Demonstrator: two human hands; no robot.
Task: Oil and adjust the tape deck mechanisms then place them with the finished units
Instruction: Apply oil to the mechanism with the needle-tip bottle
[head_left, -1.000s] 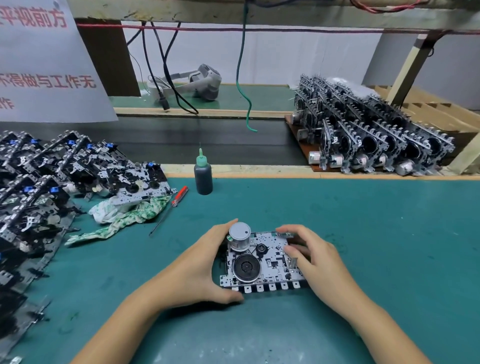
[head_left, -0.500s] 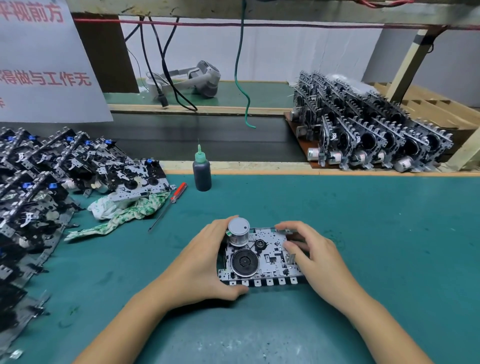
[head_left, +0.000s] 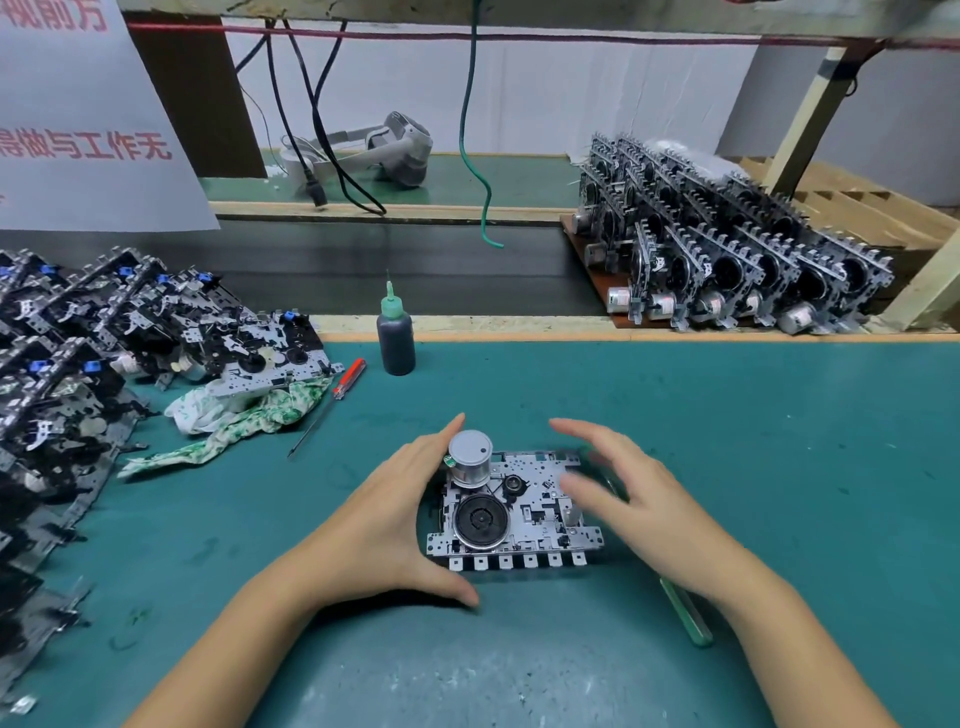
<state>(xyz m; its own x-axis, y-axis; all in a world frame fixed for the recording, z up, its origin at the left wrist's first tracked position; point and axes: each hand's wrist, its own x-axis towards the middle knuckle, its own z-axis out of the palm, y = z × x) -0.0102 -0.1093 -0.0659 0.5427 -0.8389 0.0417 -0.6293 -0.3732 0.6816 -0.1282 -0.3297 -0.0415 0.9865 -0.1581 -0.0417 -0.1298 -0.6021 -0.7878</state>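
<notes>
Just the one view here, a wide-angle camera worn on the person's head, looking forward and down over the green desk (head_left: 727, 467). It sits close: the forearms run in from the bottom edge, and the mechanism (head_left: 511, 512) lies near centre. Further back (edges bend a bit from the lens) it reaches the rear wall (head_left: 571, 93).

Tape deck mechanism (head_left: 511, 512) on mat (head_left: 727, 467) btwn left hand (head_left: 387, 519) & right hand (head_left: 631, 499). Oil bottle (head_left: 396, 338) behind left hand; screwdriver (head_left: 332, 402), rag (head_left: 234, 421), unfinished pile (head_left: 104, 338) further left. Finished units (head_left: 727, 249) far behind right hand.
</notes>
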